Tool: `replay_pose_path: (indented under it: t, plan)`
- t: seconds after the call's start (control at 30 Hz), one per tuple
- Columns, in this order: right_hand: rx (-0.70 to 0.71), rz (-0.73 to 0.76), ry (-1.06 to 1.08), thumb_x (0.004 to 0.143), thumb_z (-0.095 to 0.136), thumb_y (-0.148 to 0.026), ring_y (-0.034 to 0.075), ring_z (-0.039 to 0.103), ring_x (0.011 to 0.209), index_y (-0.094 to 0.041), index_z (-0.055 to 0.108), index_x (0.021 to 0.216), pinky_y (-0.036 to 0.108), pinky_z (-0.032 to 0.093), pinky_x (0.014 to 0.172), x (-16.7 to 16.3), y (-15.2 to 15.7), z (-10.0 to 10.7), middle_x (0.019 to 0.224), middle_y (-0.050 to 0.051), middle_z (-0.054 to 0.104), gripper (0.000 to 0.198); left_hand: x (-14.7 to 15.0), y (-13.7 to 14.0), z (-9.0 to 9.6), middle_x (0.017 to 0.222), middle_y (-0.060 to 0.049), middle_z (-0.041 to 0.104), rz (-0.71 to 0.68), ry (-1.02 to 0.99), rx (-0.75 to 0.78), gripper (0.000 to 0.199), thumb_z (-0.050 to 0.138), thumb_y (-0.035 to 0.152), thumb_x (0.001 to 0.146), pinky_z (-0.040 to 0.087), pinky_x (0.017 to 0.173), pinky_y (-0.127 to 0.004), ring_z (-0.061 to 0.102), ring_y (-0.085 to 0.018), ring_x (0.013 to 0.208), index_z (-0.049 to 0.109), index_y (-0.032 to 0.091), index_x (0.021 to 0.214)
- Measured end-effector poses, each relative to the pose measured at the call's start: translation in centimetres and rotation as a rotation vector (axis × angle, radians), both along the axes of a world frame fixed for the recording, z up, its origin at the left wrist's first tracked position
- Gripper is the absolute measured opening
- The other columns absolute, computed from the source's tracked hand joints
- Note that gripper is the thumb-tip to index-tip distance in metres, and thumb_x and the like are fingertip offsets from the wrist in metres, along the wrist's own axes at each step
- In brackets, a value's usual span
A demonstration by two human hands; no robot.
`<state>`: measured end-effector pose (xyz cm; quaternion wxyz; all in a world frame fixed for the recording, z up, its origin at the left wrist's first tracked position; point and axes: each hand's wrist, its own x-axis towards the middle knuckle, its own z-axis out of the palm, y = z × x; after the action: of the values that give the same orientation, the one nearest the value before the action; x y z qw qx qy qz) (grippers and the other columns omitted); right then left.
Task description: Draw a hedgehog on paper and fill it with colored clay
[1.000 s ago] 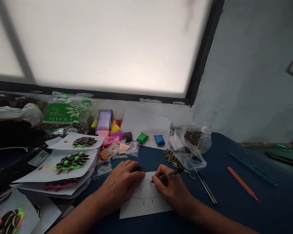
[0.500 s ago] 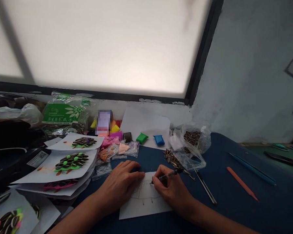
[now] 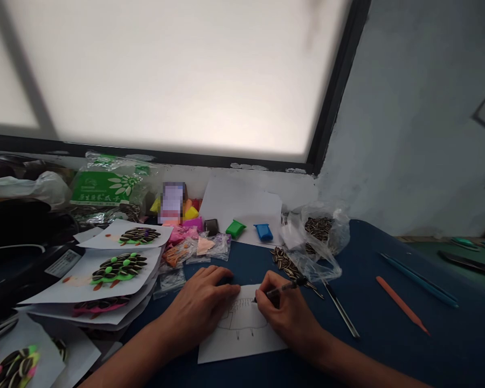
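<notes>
The white sheet (image 3: 222,351) lies on the blue counter (image 3: 372,350). The left hand (image 3: 202,302), loosely spread and holding nothing, rests over its left edge; the right hand (image 3: 289,315) pinches a dark pen (image 3: 281,290), tip at the drawing (image 3: 242,327). Outline, small marks below and short strokes are down; it seems partway along, but the right hand hides what remains rightward.
</notes>
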<state>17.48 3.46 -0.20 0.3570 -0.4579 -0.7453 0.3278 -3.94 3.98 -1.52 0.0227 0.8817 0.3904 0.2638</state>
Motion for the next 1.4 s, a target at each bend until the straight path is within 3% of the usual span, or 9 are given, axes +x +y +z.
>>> replay_pose_path:
  t: [1.4]
  plan:
    - [0.001,-0.012,0.002,0.086,0.051,-0.025,0.010,0.038,0.047,-0.023,0.038,0.069,0.022,0.027,0.046,0.23,0.28,-0.06,0.055,-0.008,0.037,0.021,-0.01,0.03,-0.09,0.114,-0.010,0.067,-0.007,-0.017,0.009,0.032,0.045,0.018,0.101,0.051,0.082,-0.043,0.061,-0.028,0.098,0.074,0.025,0.112]
